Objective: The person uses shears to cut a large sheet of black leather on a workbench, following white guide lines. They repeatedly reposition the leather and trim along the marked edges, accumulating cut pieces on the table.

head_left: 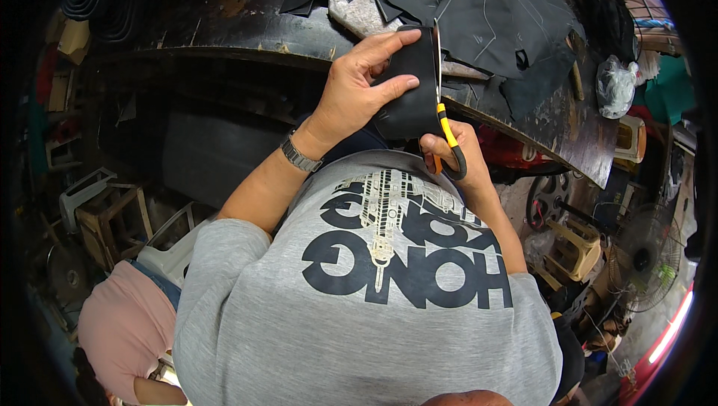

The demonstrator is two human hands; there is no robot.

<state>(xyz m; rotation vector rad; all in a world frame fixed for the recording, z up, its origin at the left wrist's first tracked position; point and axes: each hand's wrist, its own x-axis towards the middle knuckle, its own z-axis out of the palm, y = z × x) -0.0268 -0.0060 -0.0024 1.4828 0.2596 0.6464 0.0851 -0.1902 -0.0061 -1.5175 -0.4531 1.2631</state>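
Note:
My left hand (366,77) grips a piece of black leather-like sheet (410,103), thumb and forefinger lying on its upper face, the other fingers curled and partly hidden. In my right hand (462,148) is a pair of scissors (446,123) with yellow and black handles. Their long blades point away from me, along the right edge of the black sheet. Whether the blades are parted is hard to make out. Sheet and scissors are held in front of my body, over the near edge of the dark worktable (247,36).
Many cut black pieces (486,21) lie heaped on the table, some with pale lines. A pale block (366,16) sits among them. A clear plastic bag (617,86) hangs at the right corner. A fan (642,258), stools (112,215) and a person in pink (127,324) are around me.

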